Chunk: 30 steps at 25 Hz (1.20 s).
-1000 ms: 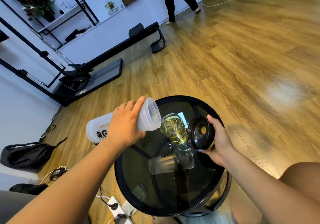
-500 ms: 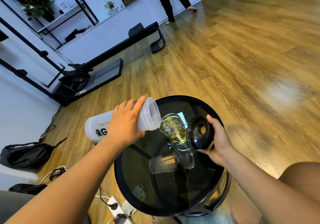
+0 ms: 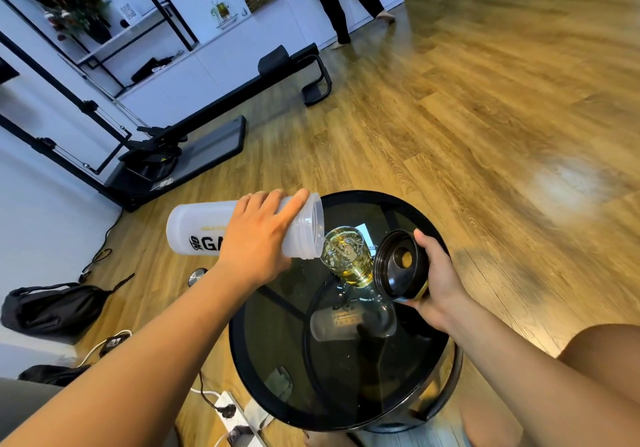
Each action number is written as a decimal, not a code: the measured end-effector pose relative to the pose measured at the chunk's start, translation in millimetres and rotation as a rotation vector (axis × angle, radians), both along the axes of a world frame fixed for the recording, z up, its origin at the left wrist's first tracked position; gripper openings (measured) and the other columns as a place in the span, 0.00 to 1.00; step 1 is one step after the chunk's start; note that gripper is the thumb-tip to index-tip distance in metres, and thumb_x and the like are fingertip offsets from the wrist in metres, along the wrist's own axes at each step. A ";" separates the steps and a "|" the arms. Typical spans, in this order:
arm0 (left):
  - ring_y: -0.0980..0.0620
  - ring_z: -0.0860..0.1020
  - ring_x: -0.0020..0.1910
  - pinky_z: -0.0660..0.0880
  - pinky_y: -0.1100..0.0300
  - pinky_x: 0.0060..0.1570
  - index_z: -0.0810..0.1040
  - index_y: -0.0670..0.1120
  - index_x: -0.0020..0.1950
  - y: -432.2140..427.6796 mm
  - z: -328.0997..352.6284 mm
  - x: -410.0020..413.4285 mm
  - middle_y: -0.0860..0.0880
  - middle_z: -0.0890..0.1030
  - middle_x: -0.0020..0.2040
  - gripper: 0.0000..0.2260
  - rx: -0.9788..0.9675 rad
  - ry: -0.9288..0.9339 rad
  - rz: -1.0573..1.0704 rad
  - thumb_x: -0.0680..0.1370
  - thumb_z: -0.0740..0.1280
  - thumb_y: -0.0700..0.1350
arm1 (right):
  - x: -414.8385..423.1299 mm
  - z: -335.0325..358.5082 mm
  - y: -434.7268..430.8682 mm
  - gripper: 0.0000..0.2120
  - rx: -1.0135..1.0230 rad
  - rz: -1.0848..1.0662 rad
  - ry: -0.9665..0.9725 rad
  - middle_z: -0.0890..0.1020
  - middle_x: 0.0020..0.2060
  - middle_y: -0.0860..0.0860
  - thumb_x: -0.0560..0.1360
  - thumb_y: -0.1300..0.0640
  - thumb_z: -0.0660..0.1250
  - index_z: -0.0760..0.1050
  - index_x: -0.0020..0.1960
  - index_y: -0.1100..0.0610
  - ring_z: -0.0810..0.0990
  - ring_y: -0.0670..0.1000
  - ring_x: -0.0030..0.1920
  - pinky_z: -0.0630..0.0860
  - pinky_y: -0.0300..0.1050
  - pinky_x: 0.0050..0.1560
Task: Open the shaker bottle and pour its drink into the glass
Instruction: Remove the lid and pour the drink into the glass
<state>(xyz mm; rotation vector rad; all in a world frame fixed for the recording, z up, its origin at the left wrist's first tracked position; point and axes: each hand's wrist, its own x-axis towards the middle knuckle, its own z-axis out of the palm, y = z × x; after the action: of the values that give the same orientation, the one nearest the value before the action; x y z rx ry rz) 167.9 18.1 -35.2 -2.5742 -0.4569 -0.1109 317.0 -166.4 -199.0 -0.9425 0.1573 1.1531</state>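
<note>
My left hand (image 3: pixel 258 239) grips the frosted white shaker bottle (image 3: pixel 201 230), lidless and tipped on its side, with its open mouth over the rim of the glass (image 3: pixel 348 256). A thin trickle of drink runs from the mouth into the glass. The glass stands on the round black glass table (image 3: pixel 408 204) and holds yellow drink. Beside the glass on the right, my right hand (image 3: pixel 438 280) holds the black shaker lid (image 3: pixel 398 263), its inside turned toward me.
Drops of liquid lie on the table top around the glass base. On the wooden floor to the left are a black bag (image 3: pixel 52 308), cables and a power strip (image 3: pixel 239 415). A black exercise machine (image 3: pixel 180 142) stands further back. A person (image 3: pixel 343 0) walks at the far wall.
The bottle's base has risen slightly, tipping the bottle further toward the glass. The person at the back wall has stepped to the right. The lid hand stays put.
</note>
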 end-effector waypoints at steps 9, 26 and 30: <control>0.32 0.73 0.63 0.64 0.37 0.67 0.59 0.52 0.76 -7.3 7.2 12.0 0.36 0.74 0.66 0.45 0.218 0.193 -0.259 0.65 0.79 0.47 | -0.2 5.5 -1.1 0.26 -0.014 0.002 0.004 0.86 0.56 0.58 0.70 0.36 0.71 0.81 0.61 0.52 0.84 0.62 0.57 0.78 0.66 0.61; 0.36 0.75 0.64 0.69 0.40 0.65 0.62 0.51 0.75 -4.2 -13.6 10.0 0.42 0.76 0.66 0.43 -0.033 -0.084 -0.150 0.64 0.79 0.50 | -1.2 9.8 -6.6 0.25 -0.038 0.018 0.015 0.86 0.57 0.57 0.71 0.37 0.71 0.80 0.62 0.51 0.83 0.62 0.58 0.78 0.66 0.61; 0.54 0.76 0.58 0.72 0.57 0.56 0.65 0.53 0.71 -20.5 -29.7 -20.2 0.57 0.76 0.60 0.41 -0.716 -0.762 0.148 0.62 0.80 0.43 | -4.5 13.0 -16.9 0.18 -0.143 -0.017 -0.342 0.84 0.55 0.53 0.73 0.43 0.73 0.77 0.58 0.51 0.82 0.56 0.56 0.79 0.51 0.51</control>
<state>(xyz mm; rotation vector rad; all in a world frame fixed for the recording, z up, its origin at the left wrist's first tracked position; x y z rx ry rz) 147.7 -2.4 -64.9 -3.0932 -1.1243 -1.0683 312.5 -183.3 -186.0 -1.2481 -0.0301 0.9578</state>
